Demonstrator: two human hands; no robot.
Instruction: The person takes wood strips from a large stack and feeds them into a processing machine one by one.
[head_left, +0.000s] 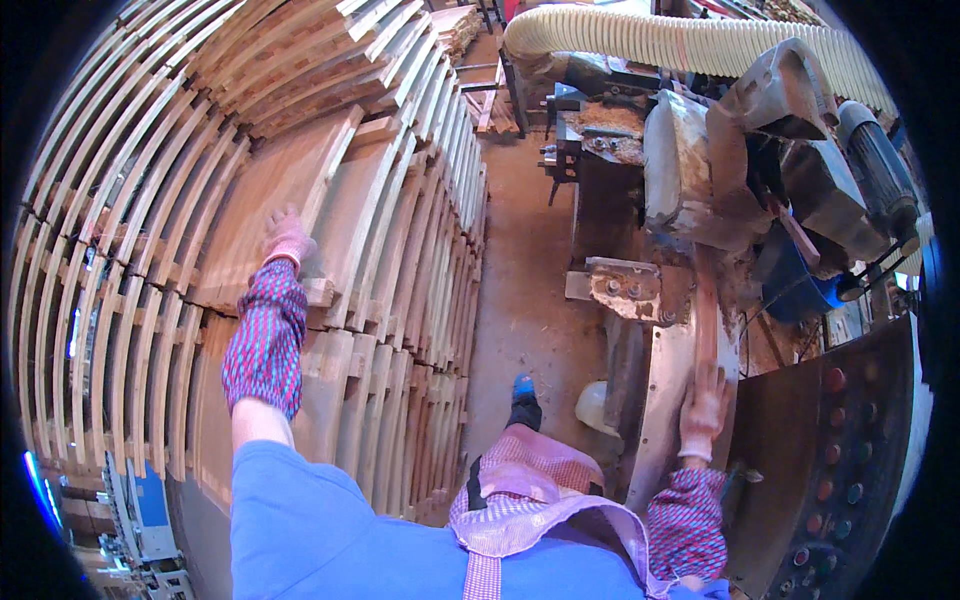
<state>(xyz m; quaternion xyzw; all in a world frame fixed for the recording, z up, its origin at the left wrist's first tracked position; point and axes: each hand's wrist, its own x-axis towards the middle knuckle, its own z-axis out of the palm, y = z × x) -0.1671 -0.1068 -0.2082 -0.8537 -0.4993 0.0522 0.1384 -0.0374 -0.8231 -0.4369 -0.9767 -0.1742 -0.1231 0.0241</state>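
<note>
My left hand [287, 238], in a pale pinkish glove, reaches out to the stacked wood on the left. Its fingers are stretched out over a flat wooden board [258, 190], beside a lighter wooden slat [338, 160] lying along the board. My right hand [704, 408], gloved too, lies with fingers extended on a long wooden strip [706, 325]. That strip rests on the metal bed [660, 400] of a woodworking machine and runs away from me toward the machine head [690, 170]. Checked sleeve covers wrap both forearms.
Tall stacks of curved-looking slats [130, 230] fill the left side. A dusty floor aisle [525, 290] lies between stack and machine. A ribbed hose [690, 40] crosses the top. At right stand a blue bucket [800, 280], a motor [875, 160] and a button panel [835, 450].
</note>
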